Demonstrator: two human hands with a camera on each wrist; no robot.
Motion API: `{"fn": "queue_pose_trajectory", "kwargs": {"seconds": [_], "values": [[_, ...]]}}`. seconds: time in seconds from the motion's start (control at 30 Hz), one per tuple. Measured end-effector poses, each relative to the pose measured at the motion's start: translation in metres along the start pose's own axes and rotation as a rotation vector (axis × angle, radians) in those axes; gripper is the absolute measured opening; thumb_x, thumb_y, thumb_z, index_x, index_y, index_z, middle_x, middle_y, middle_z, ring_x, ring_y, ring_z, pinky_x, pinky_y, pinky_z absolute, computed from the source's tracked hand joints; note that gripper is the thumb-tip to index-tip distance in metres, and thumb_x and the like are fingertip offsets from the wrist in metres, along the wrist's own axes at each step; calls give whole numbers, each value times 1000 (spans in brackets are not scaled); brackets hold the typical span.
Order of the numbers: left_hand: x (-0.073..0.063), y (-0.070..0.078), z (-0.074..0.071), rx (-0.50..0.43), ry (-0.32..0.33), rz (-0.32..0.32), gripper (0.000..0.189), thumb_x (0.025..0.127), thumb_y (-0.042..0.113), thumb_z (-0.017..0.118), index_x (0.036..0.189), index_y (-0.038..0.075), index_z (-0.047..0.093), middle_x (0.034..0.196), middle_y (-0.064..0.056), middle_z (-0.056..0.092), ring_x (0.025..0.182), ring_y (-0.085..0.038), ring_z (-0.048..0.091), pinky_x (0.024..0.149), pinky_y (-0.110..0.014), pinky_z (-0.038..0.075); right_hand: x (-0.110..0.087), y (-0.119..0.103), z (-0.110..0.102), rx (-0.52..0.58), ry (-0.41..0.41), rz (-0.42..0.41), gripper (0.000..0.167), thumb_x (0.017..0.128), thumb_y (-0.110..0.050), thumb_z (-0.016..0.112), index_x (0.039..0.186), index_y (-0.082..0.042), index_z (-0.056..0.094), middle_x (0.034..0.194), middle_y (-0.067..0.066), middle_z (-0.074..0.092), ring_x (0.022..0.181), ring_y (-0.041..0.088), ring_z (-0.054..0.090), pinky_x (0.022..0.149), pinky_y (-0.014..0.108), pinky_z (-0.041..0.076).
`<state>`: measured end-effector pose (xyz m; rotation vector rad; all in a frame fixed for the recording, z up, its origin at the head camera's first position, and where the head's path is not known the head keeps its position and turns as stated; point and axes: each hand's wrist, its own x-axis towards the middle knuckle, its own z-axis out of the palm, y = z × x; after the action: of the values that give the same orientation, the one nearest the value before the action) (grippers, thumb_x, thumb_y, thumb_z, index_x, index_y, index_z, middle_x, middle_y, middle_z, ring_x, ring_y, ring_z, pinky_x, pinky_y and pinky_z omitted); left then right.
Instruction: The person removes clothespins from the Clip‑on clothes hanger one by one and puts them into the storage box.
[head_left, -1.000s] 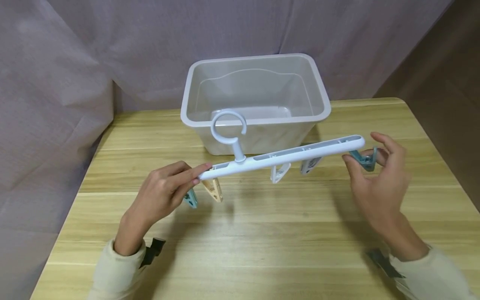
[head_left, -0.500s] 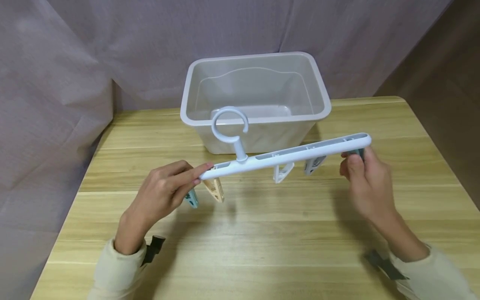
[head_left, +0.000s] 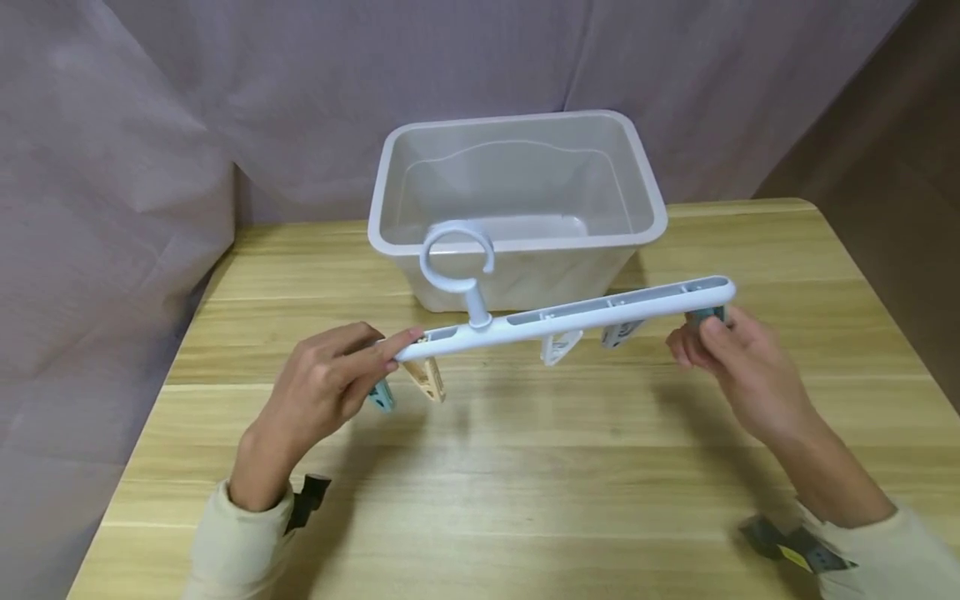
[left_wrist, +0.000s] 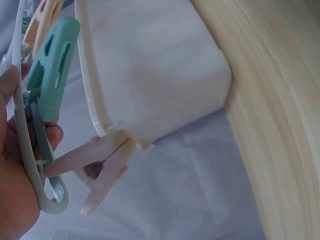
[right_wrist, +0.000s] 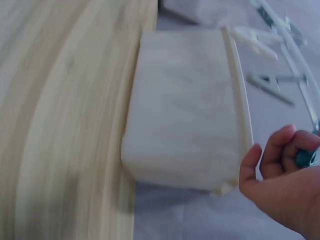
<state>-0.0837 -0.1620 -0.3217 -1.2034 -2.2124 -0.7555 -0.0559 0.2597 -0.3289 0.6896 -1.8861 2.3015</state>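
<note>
A pale blue clip hanger (head_left: 517,330) with a round hook is held over the table, its right end higher. My left hand (head_left: 318,387) grips its left end between thumb and fingers. Close to that hand hang a green clip (left_wrist: 59,67), a peach clip (head_left: 427,379) and a pale pink clip (left_wrist: 95,167). A white clip (head_left: 558,346) and a grey clip (head_left: 621,333) hang farther right. At the right end, my right hand (head_left: 757,375) has its fingers curled round a teal clip (right_wrist: 304,158), which they mostly hide.
A light grey plastic bin (head_left: 517,275) stands behind the hanger at the back of the wooden table (head_left: 525,500). The hook overlaps its front rim in the head view. Grey cloth (head_left: 337,83) hangs behind the table.
My right hand has closed round the teal clip, which showed more openly between thumb and fingers before. The hanger's right end shifted slightly. My left hand keeps its grip.
</note>
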Motion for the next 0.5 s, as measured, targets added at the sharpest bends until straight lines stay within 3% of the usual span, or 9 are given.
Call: {"fn": "queue_pose_trajectory", "kwargs": {"seconds": [0.07,0.13,0.27,0.33,0.4,0.5], "values": [[-3,-1,0,-11,-12,-15,34,106,31,52,134,21,67,75,1,58,59,-9,43,50,-24,39,-3,-3,-4,-12,76,45,15,104,6,43,101,10,57,78,12,55,77,20,53,72,25,46],[-5,-2,-1,-17,-18,-23,33,106,32,52,133,22,68,77,1,58,60,-9,44,51,-24,39,-5,-4,-9,-25,80,52,17,102,10,46,109,10,61,88,15,60,81,20,56,74,24,47],[-6,-3,0,-32,-29,-23,33,105,33,54,131,21,70,80,-1,61,61,-10,45,52,-24,39,-4,-2,-18,57,-155,-31,21,101,15,37,112,20,55,93,19,58,86,25,52,78,30,45],[-6,-3,0,-42,-29,-14,32,105,32,54,131,20,70,80,-1,61,61,-10,45,52,-24,39,-5,0,-21,118,-215,-58,22,101,16,36,111,22,55,96,19,59,88,24,52,80,30,45],[-5,-3,0,-53,-38,-8,33,106,31,53,131,20,69,80,-1,60,61,-9,45,52,-23,39,-6,1,-22,141,-189,-56,22,101,17,39,113,21,57,100,18,62,90,23,55,79,28,47],[-3,-1,1,-84,-75,-11,34,107,31,51,134,19,67,80,1,59,62,-8,46,53,-22,41,-8,1,-16,113,-45,-62,17,99,15,46,108,19,60,99,15,66,87,20,56,76,24,48]]}}
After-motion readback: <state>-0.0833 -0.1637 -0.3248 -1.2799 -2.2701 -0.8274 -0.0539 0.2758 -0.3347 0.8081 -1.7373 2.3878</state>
